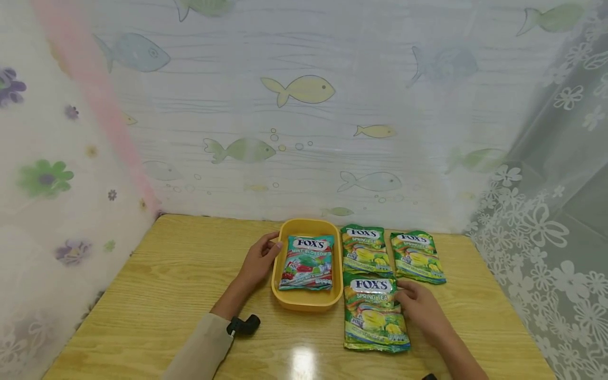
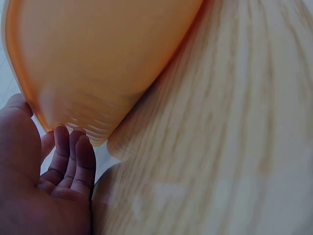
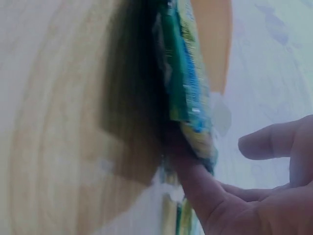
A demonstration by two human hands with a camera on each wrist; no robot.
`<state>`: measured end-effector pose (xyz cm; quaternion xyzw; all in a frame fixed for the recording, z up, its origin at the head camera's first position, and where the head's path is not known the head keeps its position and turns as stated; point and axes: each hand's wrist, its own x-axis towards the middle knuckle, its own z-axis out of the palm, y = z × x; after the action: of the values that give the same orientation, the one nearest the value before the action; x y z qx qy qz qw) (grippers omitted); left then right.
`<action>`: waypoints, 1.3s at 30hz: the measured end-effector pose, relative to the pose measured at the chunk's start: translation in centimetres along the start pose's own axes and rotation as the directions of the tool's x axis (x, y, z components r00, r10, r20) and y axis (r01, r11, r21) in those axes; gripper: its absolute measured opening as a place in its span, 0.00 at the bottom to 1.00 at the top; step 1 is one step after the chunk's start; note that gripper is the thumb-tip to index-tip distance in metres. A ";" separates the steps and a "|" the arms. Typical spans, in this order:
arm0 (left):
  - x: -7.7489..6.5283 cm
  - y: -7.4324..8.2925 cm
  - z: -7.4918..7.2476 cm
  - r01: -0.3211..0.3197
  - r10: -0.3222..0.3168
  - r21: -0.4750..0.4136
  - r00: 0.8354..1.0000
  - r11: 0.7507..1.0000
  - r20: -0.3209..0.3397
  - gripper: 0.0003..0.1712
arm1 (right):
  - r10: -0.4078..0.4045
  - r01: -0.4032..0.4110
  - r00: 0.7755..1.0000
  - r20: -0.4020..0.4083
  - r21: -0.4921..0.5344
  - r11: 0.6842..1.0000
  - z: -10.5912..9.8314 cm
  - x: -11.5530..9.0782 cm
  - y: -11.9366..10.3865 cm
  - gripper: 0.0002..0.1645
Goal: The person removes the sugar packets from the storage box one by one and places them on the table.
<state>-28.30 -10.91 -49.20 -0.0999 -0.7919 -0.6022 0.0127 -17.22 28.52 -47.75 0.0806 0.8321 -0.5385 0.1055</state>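
Observation:
My left hand [image 1: 260, 258] is at the left rim of a yellow plastic tub [image 1: 309, 305]. In the left wrist view its thumb lies over the rim and its fingertips [image 2: 84, 139] meet the outer wall. A teal bag of Fox's mint blossom candy [image 1: 309, 264] lies inside the tub. My right hand [image 1: 420, 306] is at the right edge of a green and yellow Fox's spring tea candy bag [image 1: 375, 316]. In the right wrist view straight fingers [image 3: 200, 188] reach under this bag, which casts a shadow on the table, and the thumb stands apart from its face.
Two more spring tea candy bags, one beside the tub [image 1: 364, 250] and one farther right [image 1: 418, 257], lie behind the nearest bag. All are on a light wooden table [image 1: 180, 274]. A fish-patterned curtain [image 1: 304, 121] hangs along the back edge, with flowered sheets at both sides.

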 end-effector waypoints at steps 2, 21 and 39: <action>0.4 -0.9 0.1 0.004 -0.004 0.007 1.000 1.000 -0.001 0.27 | 0.000 0.000 1.000 0.003 0.011 1.000 -0.3 -0.1 0.0 0.33; 1.4 -3.4 -0.2 -0.028 0.028 0.001 1.000 1.000 0.012 0.28 | -0.148 0.127 0.987 -0.061 -0.271 0.954 -1.0 -0.8 -1.7 0.28; 1.4 -3.4 -0.1 -0.024 0.024 -0.001 1.000 1.000 0.013 0.28 | -0.237 0.213 0.969 -0.073 -0.244 0.946 0.4 -1.1 -4.4 0.27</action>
<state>-30.31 -11.68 -52.22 -0.1133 -0.7904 -0.6019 0.0148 -17.25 26.28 -43.74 -0.0006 0.8978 -0.4404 0.0099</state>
